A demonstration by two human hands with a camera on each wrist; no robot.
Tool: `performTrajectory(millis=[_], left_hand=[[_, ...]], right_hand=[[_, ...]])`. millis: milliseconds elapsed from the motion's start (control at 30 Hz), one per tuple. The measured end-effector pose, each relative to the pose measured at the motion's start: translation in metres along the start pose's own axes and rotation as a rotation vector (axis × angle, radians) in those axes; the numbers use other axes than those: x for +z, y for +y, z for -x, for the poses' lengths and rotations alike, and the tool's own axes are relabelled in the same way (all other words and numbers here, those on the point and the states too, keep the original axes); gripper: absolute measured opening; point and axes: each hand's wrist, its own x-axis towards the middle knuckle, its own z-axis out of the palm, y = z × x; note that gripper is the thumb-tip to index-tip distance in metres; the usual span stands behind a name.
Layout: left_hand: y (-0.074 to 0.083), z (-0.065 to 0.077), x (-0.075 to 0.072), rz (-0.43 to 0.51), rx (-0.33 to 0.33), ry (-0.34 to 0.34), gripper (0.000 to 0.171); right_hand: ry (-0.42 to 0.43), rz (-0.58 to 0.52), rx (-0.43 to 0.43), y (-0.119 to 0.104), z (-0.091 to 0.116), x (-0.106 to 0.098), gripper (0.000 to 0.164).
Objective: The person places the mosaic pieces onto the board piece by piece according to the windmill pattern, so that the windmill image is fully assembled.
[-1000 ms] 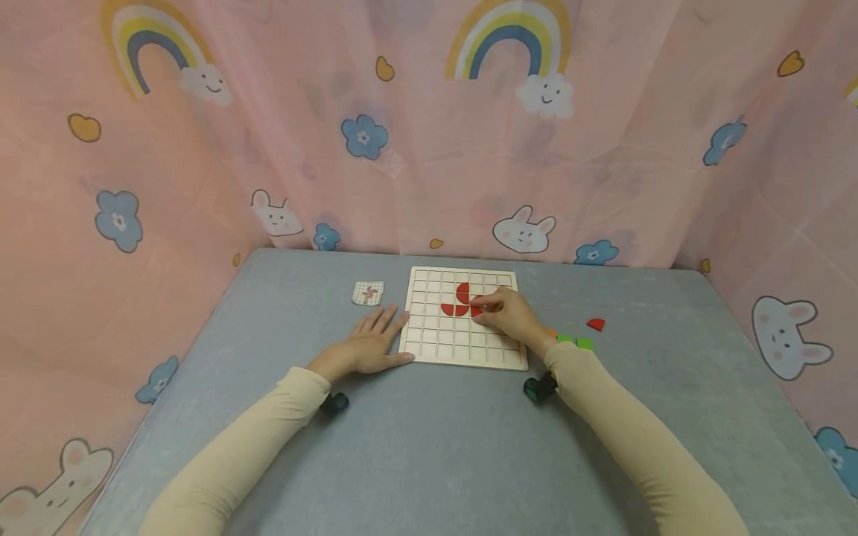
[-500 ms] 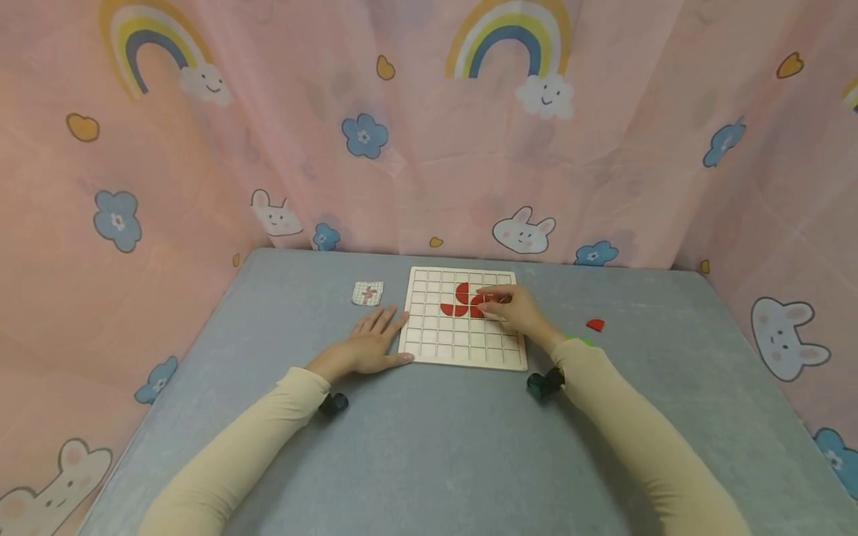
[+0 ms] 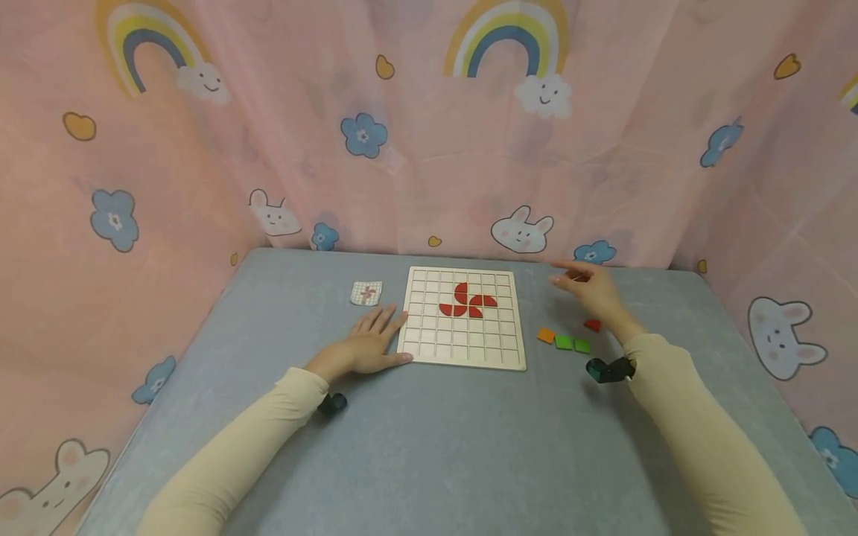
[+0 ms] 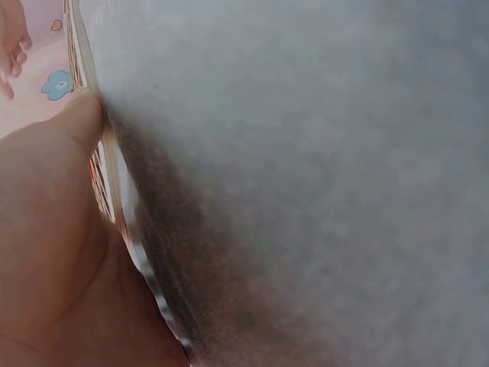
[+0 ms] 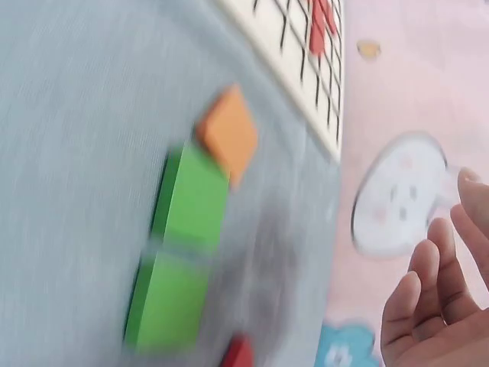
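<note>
A pale wooden grid board (image 3: 462,351) lies at the middle of the table. Several red quarter-circle pieces (image 3: 461,292) sit in its squares, arranged like a pinwheel. My left hand (image 3: 365,351) rests flat beside the board, fingers spread, with fingertips and thumb at its left edge; the left wrist view shows the thumb (image 4: 80,115) against that edge. My right hand (image 3: 593,294) is raised to the right of the board, holding nothing, its fingers loosely bent. Near it on the table lie a loose red piece (image 3: 593,325), an orange tile (image 3: 546,336) and two green tiles (image 3: 564,342).
A small card (image 3: 366,293) printed with a red pinwheel on a grid lies left of the board. A pink patterned curtain (image 3: 429,164) hangs behind the grey table (image 3: 429,447) and along both sides. Each wrist carries a black camera (image 3: 608,370).
My right hand has released a red piece at the pinwheel's right side and moved off the board to the right, uncovering the orange and green tiles. The left hand has stayed in place.
</note>
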Motion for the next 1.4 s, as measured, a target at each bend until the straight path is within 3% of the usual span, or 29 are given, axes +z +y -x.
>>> performTrajectory(millis=[233,533,867,1400], left_hand=[[0.003,0.004,-0.003,0.007,-0.008,-0.007,0.089],[-0.005,-0.004,0.007,0.003,-0.010,-0.005,0.092],[-0.010,-0.008,0.011,0.008,-0.002,0.001,0.092],[-0.014,-0.013,0.014,-0.020,0.012,0.020,0.092]], right_hand=[[-0.051,0.057,0.048,0.032,0.016,-0.036,0.052],[-0.174,0.175,0.041,0.064,0.027,-0.056,0.044],[-0.289,0.237,0.087,0.079,0.030,-0.057,0.047],[-0.280,0.284,0.083,0.077,0.027,-0.054,0.043]])
